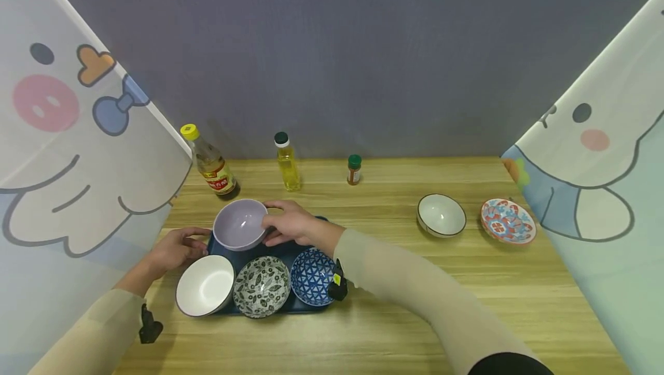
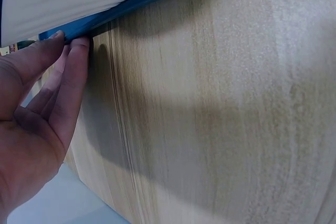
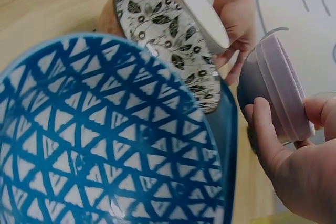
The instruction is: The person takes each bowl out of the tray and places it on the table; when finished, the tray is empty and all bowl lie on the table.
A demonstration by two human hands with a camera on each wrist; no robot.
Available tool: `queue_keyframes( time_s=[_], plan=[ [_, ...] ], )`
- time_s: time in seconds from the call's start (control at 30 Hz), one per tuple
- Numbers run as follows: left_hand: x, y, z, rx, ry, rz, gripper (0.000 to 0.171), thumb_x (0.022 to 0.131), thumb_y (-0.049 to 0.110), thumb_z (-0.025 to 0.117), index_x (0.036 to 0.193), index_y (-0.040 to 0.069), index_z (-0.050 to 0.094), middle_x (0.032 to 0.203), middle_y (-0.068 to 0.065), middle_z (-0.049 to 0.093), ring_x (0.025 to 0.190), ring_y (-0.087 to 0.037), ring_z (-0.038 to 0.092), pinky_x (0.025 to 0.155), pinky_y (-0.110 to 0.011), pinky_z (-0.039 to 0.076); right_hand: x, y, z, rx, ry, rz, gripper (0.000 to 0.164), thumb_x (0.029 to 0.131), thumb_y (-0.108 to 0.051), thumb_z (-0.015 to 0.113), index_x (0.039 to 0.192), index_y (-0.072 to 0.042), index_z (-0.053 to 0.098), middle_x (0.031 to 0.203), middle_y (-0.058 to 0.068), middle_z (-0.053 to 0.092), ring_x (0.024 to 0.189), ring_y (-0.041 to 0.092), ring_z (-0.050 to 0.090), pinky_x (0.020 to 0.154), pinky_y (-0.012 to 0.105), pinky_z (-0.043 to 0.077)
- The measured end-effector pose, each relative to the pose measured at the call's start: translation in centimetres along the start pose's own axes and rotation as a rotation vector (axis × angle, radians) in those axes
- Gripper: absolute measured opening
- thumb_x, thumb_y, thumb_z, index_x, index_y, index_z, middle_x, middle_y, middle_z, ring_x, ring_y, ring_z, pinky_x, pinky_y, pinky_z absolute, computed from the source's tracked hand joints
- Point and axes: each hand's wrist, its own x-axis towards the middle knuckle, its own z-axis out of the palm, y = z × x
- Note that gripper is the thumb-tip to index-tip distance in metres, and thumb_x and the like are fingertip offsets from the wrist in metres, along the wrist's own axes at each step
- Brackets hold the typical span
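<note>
My right hand (image 1: 290, 224) grips a lilac bowl (image 1: 240, 225) by its right side, with the thumb at the rim and fingers against the outer wall (image 3: 278, 95). The bowl is over the back left part of a dark blue tray (image 1: 282, 251). At the tray's left edge, my left hand (image 2: 44, 87) pinches the rim between thumb and fingers. Along the tray's front are a white bowl (image 1: 205, 286), a bowl with black leaf patterns (image 1: 261, 287) and a blue bowl with white triangles (image 1: 312, 277). My right forearm passes over the tray's right end and hides part of it.
Behind the tray stand a yellow-capped sauce bottle (image 1: 215, 170), an oil bottle (image 1: 288, 165) and a small green-lidded jar (image 1: 354, 170). To the right on the wooden table (image 1: 394, 317) are a white dark-rimmed bowl (image 1: 442, 215) and a red-and-blue patterned dish (image 1: 508, 221).
</note>
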Motion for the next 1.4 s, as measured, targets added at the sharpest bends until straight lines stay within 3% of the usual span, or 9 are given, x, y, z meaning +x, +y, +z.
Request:
queue_keyframes(
  time_s=[0.2,0.47,0.77,0.93,1.17,1.4],
  plan=[
    [0.2,0.0,-0.1,0.001,0.002,-0.017,0.057,0.092,-0.011,0.059,0.145,-0.014,0.040,0.096,-0.012,0.069,0.082,-0.016,0.067,0.068,-0.033,0.059,-1.3,-1.4,-1.1,-0.011,-0.011,-0.031,0.070,0.089,-0.008,0.068,0.155,-0.022,0.047,0.104,0.015,0.073,0.083,0.031,0.076,0.093,0.055,0.056],
    [0.3,-0.2,-0.1,0.006,-0.005,-0.008,0.057,0.092,-0.011,0.059,0.146,-0.014,0.040,0.097,-0.013,0.069,0.082,-0.015,0.068,0.068,-0.033,0.059,-3.9,-3.2,-3.0,-0.021,0.005,-0.073,0.067,0.093,-0.008,0.067,0.155,-0.022,0.047,0.112,0.017,0.069,0.088,0.031,0.075,0.080,0.042,0.062],
    [0.2,-0.4,-0.1,-0.003,-0.017,0.014,0.057,0.093,-0.010,0.060,0.147,-0.014,0.039,0.096,-0.012,0.069,0.083,-0.014,0.070,0.067,-0.034,0.059,-7.3,-4.3,-6.4,-0.025,0.045,-0.122,0.067,0.095,-0.007,0.065,0.157,-0.020,0.043,0.120,0.024,0.067,0.091,0.030,0.075,0.084,0.043,0.061],
    [0.1,-0.4,-0.1,0.013,-0.015,0.031,0.056,0.093,-0.008,0.063,0.145,-0.013,0.042,0.097,-0.013,0.069,0.082,-0.016,0.070,0.067,-0.034,0.059,-8.9,-3.9,-8.6,-0.014,0.099,-0.135,0.066,0.096,-0.006,0.065,0.156,-0.021,0.044,0.126,0.026,0.065,0.091,0.029,0.075,0.083,0.042,0.061],
    [0.1,-0.7,-0.1,0.012,-0.013,0.041,0.057,0.093,-0.007,0.065,0.145,-0.013,0.043,0.098,-0.014,0.069,0.083,-0.016,0.070,0.069,-0.033,0.059,-11.0,-2.3,-11.9,-0.003,0.174,-0.163,0.066,0.096,-0.005,0.063,0.157,-0.020,0.043,0.136,0.028,0.058,0.099,0.034,0.074,0.091,0.049,0.057],
    [0.1,-0.5,0.0,0.009,-0.008,0.044,0.056,0.092,-0.009,0.064,0.145,-0.014,0.043,0.096,-0.014,0.069,0.083,-0.016,0.070,0.069,-0.033,0.060,-13.0,-0.1,-15.1,0.019,0.264,-0.145,0.068,0.098,-0.006,0.059,0.161,-0.016,0.034,0.140,0.031,0.050,0.098,0.030,0.073,0.088,0.039,0.060]
  ],
)
